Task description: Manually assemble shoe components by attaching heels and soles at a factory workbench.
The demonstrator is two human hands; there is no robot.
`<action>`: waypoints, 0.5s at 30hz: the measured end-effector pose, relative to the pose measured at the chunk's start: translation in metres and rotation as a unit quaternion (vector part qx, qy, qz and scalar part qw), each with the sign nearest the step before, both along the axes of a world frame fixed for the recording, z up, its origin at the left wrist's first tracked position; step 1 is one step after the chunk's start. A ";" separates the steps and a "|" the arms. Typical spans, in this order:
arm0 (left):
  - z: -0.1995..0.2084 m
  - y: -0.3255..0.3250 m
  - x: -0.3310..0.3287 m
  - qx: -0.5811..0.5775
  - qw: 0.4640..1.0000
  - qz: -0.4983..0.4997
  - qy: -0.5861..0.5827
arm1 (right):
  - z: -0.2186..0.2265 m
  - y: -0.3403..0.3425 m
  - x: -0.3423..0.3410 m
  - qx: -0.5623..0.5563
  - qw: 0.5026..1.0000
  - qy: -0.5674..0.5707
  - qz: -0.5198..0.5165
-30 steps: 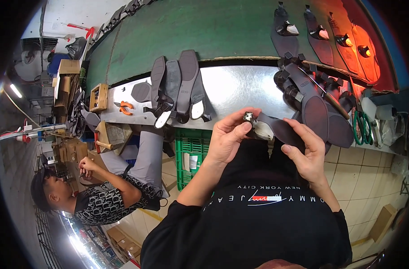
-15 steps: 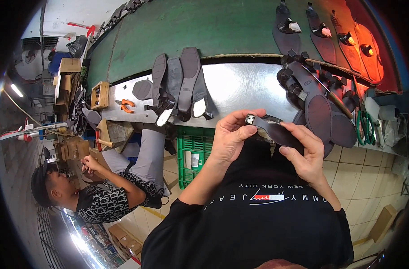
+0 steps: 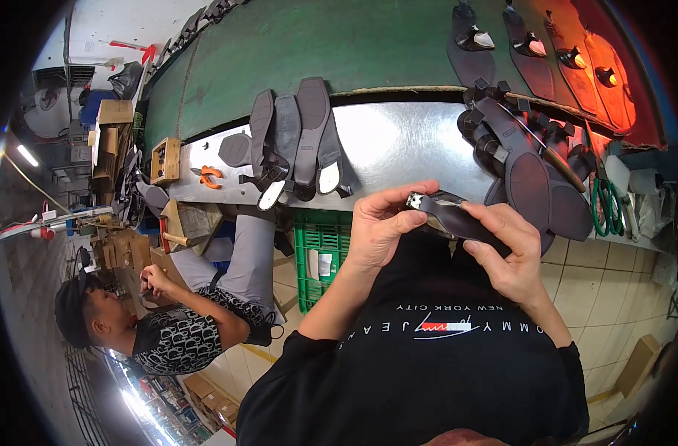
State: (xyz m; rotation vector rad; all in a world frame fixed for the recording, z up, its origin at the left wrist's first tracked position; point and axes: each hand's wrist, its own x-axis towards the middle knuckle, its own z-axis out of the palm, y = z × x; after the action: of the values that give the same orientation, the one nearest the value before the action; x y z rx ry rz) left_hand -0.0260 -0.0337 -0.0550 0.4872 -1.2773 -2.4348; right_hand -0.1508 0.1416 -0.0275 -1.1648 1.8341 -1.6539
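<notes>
In front of my chest I hold a dark curved shoe sole (image 3: 458, 222) between both hands, above the near edge of the metal bench. My left hand (image 3: 375, 236) pinches its narrow end with thumb and fingers; a pale face with dark spots shows there. My right hand (image 3: 508, 256) grips the wider end, thumb below and fingers above; that end is partly hidden. To the right of my hands lies a pile of dark soles with block heels (image 3: 528, 175). Farther left, several dark soles (image 3: 306, 141) lie side by side, some with pale patches.
A shiny metal bench (image 3: 398, 137) borders a green belt (image 3: 227, 67). More soles lie under orange light, far right. Orange-handled pliers (image 3: 211, 176), a small wooden box (image 3: 165, 160), a hammer (image 3: 177, 239) and green-handled scissors (image 3: 607, 208) are around. A green crate (image 3: 320, 256) stands below; a co-worker (image 3: 168, 327) sits left.
The sole has tilted slightly in my hands, with my grip about the same. The co-worker's hands and head have shifted a little.
</notes>
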 end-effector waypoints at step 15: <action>-0.004 -0.003 0.005 -0.150 0.986 -0.044 0.060 | 0.014 0.000 -0.001 0.030 0.996 0.082 -0.003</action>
State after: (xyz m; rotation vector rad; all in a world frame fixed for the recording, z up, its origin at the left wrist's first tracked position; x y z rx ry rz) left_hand -0.0208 -0.0372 -0.0587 0.2022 -1.6054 -2.2445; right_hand -0.1514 0.1416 -0.0140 -1.3041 1.9735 -1.5360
